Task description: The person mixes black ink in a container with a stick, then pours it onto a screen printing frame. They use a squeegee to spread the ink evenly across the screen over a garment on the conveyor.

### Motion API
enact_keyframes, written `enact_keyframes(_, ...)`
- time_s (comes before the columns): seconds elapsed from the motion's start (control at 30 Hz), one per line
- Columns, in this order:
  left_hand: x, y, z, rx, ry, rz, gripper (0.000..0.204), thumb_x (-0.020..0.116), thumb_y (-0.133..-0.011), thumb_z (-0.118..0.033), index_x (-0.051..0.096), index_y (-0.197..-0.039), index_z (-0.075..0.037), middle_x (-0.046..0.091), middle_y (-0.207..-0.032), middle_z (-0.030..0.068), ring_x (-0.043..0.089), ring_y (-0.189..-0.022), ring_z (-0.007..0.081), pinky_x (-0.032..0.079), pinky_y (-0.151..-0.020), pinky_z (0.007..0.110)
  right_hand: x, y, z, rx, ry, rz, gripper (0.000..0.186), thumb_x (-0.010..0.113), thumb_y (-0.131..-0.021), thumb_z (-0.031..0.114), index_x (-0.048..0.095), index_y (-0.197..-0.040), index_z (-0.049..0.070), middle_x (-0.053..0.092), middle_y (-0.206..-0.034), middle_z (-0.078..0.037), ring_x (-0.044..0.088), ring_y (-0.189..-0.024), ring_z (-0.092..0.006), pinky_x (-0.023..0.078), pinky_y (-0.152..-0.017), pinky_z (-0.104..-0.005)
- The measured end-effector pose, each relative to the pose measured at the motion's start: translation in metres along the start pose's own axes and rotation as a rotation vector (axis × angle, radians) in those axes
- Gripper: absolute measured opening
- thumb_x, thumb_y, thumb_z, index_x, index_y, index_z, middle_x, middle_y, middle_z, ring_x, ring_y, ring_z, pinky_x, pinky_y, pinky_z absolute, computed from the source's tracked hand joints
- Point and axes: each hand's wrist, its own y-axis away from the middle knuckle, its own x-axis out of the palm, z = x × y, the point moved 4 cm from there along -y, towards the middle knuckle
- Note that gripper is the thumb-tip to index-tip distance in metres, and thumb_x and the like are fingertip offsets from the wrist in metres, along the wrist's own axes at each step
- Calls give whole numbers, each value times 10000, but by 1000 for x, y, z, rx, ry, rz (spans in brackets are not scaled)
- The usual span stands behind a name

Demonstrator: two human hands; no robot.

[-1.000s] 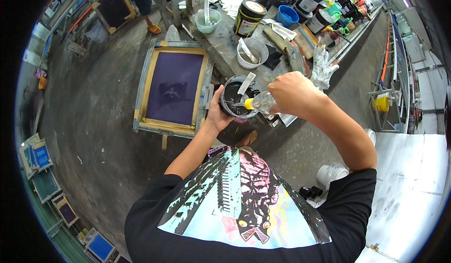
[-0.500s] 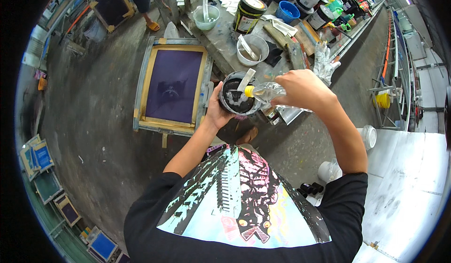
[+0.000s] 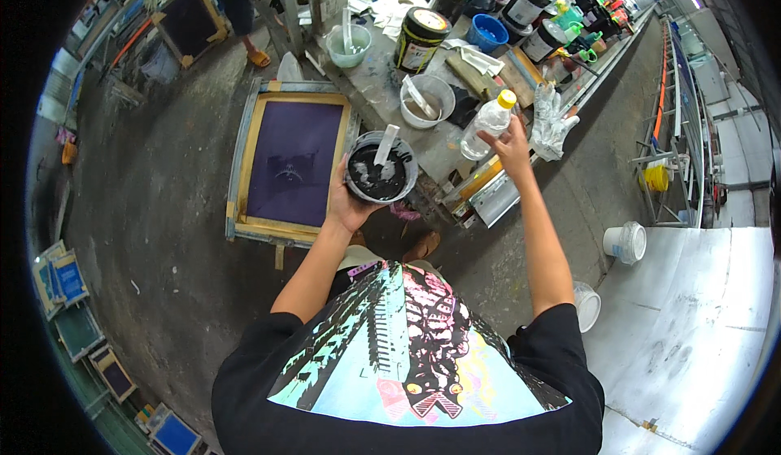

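Observation:
My left hand (image 3: 351, 201) is wrapped round the side of a round plastic tub (image 3: 412, 180). Black ink (image 3: 374, 183) fills the tub, with pale clear liquid lying in patches on top. A whitish spatula (image 3: 387, 143) stands tilted in the ink. At the table's near edge my right hand (image 3: 511, 144) grips a clear plastic bottle (image 3: 486, 132) with a yellow cap, upright and partly filled; whether its base touches the table I cannot tell. A white glove (image 3: 552, 126) lies just right of that hand.
The worktable (image 3: 374, 101) carries a tub with a spatula (image 3: 439, 97), a greenish bowl (image 3: 350, 48), a black ink jar (image 3: 421, 42) and a blue bowl (image 3: 488, 32). A framed screen (image 3: 291, 162) is left of my left hand. White buckets (image 3: 625, 243) stand at the right.
My right hand has turned the bottle from tipped over the tub to upright and carried it right, to the table's edge. The tub has shifted slightly left in my left hand.

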Motion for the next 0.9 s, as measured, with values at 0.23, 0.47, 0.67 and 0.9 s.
enact_keyframes(0.23,-25,19,3,-5,3,-57,663,436,-1025,-649,547,-1497,-197,584,-1489,146,592,-1347,371,548,-1027,647,47,12,-81,126,138,-306,762,928,-836,321,461,-1357,19,638,-1300,-145,672,-1136,-218,546,-984,-348)
enact_keyframes(0.47,-25,21,6,6,71,-30,641,425,-1045,-596,527,-1524,-182,574,-1519,138,589,-1364,361,516,-1090,622,58,54,-10,-88,386,-574,640,839,-917,337,547,-1395,27,627,-1202,-94,597,-1043,-199,488,-942,-367)
enact_keyframes(0.67,-3,19,17,-74,-40,36,546,462,-1080,-522,611,-1437,-137,662,-1413,110,661,-1278,278,571,-1060,500,130,61,87,-219,517,14,261,774,-954,264,782,-1135,77,629,-983,-115,598,-947,-257,488,-848,-369)
enact_keyframes(0.9,9,14,22,-95,-55,30,558,446,-1071,-567,646,-1396,-160,710,-1329,70,704,-1182,238,606,-994,469,143,95,148,-409,474,320,183,763,-922,109,747,-1099,65,635,-851,-70,657,-783,-245,542,-706,-371)
